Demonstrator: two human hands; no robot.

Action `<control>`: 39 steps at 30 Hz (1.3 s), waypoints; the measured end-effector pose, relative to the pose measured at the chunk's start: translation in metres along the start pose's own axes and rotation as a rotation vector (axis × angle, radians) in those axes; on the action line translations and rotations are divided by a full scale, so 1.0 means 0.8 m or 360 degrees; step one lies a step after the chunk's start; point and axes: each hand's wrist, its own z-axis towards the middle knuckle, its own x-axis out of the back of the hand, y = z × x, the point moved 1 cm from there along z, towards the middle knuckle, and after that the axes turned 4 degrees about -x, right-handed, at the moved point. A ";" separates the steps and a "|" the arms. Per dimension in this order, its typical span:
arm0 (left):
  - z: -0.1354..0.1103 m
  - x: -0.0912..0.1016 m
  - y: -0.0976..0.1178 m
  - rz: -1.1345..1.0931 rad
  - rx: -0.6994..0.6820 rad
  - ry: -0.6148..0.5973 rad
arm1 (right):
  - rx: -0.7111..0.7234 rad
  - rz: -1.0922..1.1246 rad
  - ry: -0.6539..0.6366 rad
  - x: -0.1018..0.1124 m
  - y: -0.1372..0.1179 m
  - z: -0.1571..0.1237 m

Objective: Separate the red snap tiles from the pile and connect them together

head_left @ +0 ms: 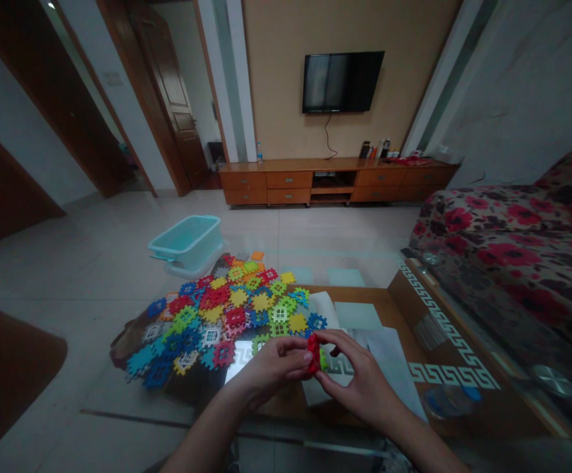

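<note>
Over glass table — left hand, right hand pinch red tile upright.

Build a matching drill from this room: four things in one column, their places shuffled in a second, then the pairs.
1. red piece
2. teal tub
3. television
4. floral sofa

a. mounted on the wall
b. on the floor
c. along the right side of the view
d. pinched between left hand and right hand

Pairs: 1-d, 2-b, 3-a, 4-c.
</note>
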 end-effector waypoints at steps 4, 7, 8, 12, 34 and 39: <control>0.001 0.001 -0.003 0.0012 0.0015 0.0003 | 0.0008 -0.0027 0.0010 -0.002 -0.001 -0.003; 0.001 0.003 -0.007 0.0009 0.0019 0.0019 | 0.0022 -0.0032 -0.0011 -0.003 -0.001 -0.004; 0.002 0.003 -0.008 0.0008 0.0022 0.0030 | 0.0026 -0.0033 -0.0019 -0.004 -0.001 -0.004; 0.003 0.001 -0.008 0.0073 0.0058 0.0099 | 0.0019 -0.0038 -0.0034 -0.004 0.001 -0.004; 0.004 0.005 -0.018 0.0193 0.0047 -0.0007 | 0.0050 -0.0071 0.0046 -0.005 0.001 -0.003; 0.004 0.005 -0.021 0.0129 0.0069 -0.0005 | 0.0054 -0.0088 0.0048 -0.006 0.001 -0.004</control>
